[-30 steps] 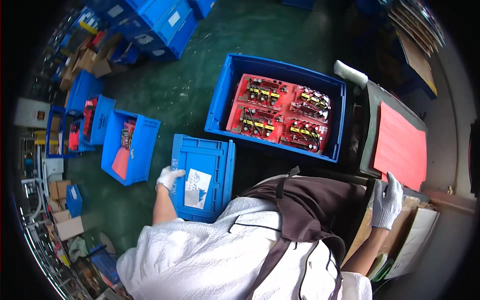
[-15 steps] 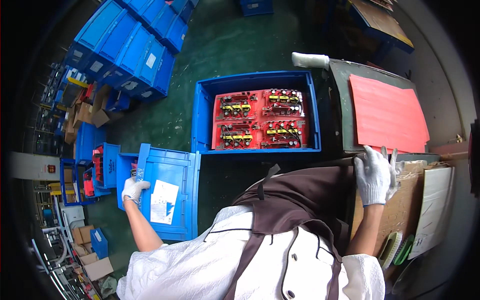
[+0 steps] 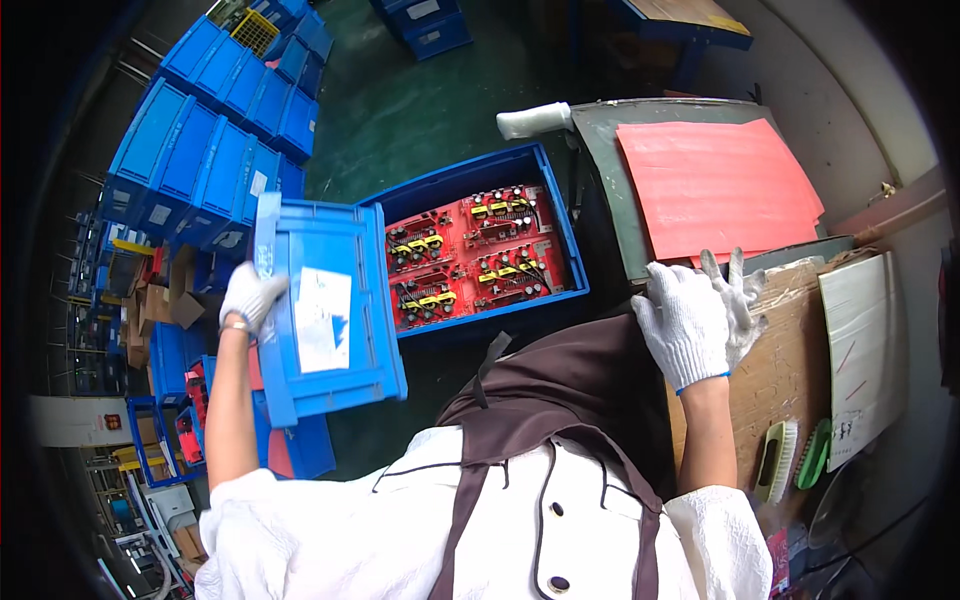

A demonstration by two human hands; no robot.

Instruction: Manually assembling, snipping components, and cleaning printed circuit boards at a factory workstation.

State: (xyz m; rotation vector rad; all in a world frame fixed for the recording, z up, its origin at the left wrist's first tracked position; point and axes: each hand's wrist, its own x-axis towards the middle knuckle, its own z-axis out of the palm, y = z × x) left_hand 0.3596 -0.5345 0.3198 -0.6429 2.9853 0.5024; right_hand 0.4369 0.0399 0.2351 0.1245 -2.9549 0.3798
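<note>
With its gloved fingers closed on the rim, my left hand holds a light blue plastic crate. The crate is tilted, its labelled wall facing me, and it overlaps the left side of a dark blue crate. Inside that one lie several red circuit boards with yellow and black parts. At the right, my gloved right hand rests at the cardboard by the red sheets, fingers apart. Greyish glove fingers stick out beside it; whether they are its own I cannot tell.
Stacked blue crates stand at the far left. Below the held crate is another blue crate with something red. A wrapped white handle juts from the green-grey surface. Two brushes lie at the lower right.
My left hand has raised the light blue crate and brought it toward the dark blue one, uncovering another crate beneath. The view has shifted. My right hand stays by the red sheets.
</note>
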